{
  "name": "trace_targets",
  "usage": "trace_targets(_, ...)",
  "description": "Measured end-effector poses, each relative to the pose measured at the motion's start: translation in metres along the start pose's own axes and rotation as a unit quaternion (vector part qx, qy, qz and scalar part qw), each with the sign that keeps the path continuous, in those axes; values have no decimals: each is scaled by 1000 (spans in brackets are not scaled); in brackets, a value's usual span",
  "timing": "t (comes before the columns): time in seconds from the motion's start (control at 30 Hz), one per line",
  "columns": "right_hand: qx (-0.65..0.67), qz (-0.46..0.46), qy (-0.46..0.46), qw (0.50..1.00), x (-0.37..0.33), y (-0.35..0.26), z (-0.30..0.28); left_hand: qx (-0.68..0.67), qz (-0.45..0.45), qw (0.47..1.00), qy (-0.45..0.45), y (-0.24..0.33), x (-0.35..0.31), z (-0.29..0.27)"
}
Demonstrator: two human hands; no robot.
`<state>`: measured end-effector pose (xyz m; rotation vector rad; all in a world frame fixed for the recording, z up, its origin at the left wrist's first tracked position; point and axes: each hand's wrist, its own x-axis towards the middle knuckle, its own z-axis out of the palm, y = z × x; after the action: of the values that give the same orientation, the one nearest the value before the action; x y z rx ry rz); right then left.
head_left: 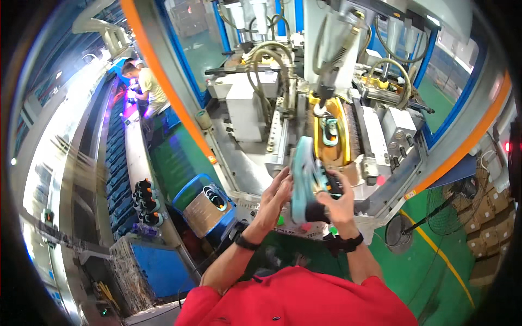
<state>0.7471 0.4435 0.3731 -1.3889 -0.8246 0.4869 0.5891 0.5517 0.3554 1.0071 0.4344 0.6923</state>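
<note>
A sneaker (305,182) with a pale turquoise sole and dark upper is held up in front of me, tilted on its side and slightly blurred. My left hand (273,202) presses its fingers against the sole side. From the other side my right hand (339,203) grips the upper near the opening. Just beyond, a second shoe (329,132) sits in the yellow-edged cradle (346,125) of a press machine, below a metal ram (325,89).
A blue-framed stool (202,214) at left carries another shoe (215,198). Several dark shoes (145,202) stand beside a conveyor (115,163), where a person (149,87) works farther off. A floor fan (401,232) and cardboard boxes (489,228) are at right.
</note>
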Motion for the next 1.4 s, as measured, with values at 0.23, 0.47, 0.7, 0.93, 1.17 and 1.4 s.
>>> trace_targets(0.23,5,48,189,981,27,3,-101,321,-53,943,69,-59,213,12)
trace_targets(0.47,-83,31,338,937,13,4,-148,492,-30,858,148,-144,368,-6)
trace_targets(0.7,-267,18,323,908,88,14,-169,344,-122,919,151,-128,381,-12)
trace_targets(0.93,-373,110,62,919,303,61,-127,-55,-216,974,22,-17,193,-24)
trace_targets(1.17,-523,171,-4,835,366,145,36,-13,-145,972,184,68,20,-104)
trace_targets(1.4,-517,143,64,841,354,205,64,47,-28,914,402,67,-89,-132)
